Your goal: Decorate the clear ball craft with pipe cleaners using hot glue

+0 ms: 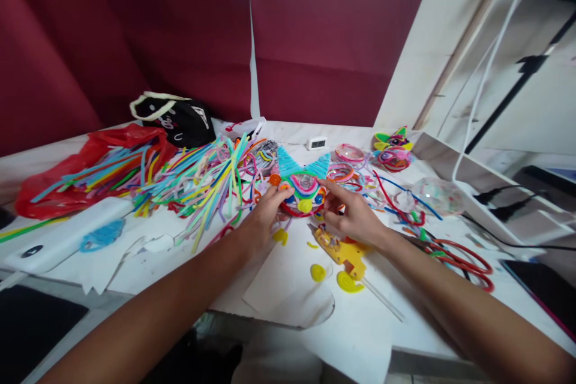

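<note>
A colourful animal face made of coiled pipe cleaners (305,191), with two pointed blue ears, stands upright above the table in front of me. My left hand (266,211) grips its left edge, the thumb lying on the front. On the other side my right hand (353,216) presses its index finger to the right edge, with its other fingers curled below. Just under the right hand lies a yellow hot glue gun (353,257) with a glue stick. Nearby are a yellow pipe-cleaner coil (317,272) and a larger yellow coil (347,282).
Loose pipe cleaners (202,177) heap up at the left beside a red plastic bag (33,192). Red-handled scissors (465,261) lie to the right. Behind are a small digital clock (317,143), a finished-looking cat face (393,150) and a black bag (180,123).
</note>
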A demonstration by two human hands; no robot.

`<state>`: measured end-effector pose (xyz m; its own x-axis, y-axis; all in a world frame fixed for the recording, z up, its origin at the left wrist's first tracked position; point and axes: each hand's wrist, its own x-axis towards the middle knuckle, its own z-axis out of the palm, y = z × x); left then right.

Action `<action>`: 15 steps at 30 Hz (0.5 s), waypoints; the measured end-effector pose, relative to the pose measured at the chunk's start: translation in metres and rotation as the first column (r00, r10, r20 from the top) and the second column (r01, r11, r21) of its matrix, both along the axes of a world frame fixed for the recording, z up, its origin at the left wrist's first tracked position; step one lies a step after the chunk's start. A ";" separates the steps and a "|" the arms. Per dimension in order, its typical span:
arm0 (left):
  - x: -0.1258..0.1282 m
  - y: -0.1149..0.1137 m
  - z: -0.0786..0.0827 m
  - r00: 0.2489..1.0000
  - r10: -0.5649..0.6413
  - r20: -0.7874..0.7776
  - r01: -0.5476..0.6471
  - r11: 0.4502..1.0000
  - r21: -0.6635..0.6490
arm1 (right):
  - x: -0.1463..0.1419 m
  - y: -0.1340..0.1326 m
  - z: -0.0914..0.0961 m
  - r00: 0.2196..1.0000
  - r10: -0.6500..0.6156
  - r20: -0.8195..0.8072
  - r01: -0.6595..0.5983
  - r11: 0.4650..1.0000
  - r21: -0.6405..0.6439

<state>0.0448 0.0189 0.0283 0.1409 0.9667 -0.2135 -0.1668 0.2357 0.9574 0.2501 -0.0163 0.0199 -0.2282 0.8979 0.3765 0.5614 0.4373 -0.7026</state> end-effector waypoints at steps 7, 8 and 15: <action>-0.001 -0.006 0.000 1.000 -0.001 0.008 0.001 1.000 -0.013 | 0.001 0.001 -0.005 0.987 -0.048 0.153 0.024 0.988 0.155; -0.001 -0.006 0.000 1.000 0.004 -0.008 -0.004 1.000 -0.018 | 0.001 0.001 -0.005 0.984 -0.052 0.172 0.023 0.986 0.167; -0.008 -0.005 -0.003 0.995 0.018 -0.101 -0.023 0.998 -0.052 | -0.005 -0.001 -0.001 0.948 -0.149 0.281 0.067 0.957 0.281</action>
